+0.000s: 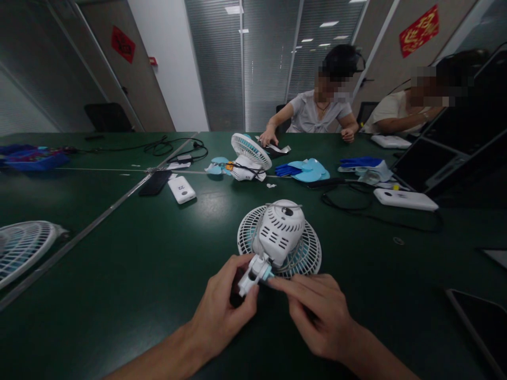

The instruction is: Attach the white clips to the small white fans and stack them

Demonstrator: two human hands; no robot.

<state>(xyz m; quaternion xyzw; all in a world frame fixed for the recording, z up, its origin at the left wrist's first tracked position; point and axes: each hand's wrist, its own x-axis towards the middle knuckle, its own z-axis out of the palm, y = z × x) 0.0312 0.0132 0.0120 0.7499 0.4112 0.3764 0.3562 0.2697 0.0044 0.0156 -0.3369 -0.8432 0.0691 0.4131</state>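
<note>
A small white electric fan [279, 232] lies face down on the dark green table, its round wire grille [311, 253] underneath and the slotted motor housing on top. A grey cord is looped round the housing. My left hand [222, 306] is closed on the white clip bracket [251, 274] at the fan's near end, thumb and fingers on either side. A light blue knob [267, 273] sticks out from the bracket's right side. The fingertips of my right hand [320, 311] are at this knob, with the other fingers curled; the thumb tip is partly hidden.
Further back stands another white fan [249, 158], with light blue blades [311, 170] and gloves [364, 168] nearby. White power banks [181, 189], black cables and a grille [27, 245] lie around. Two people sit opposite; one person's hand [269, 136] touches a silvery strip. A dark case [447, 137] stands right.
</note>
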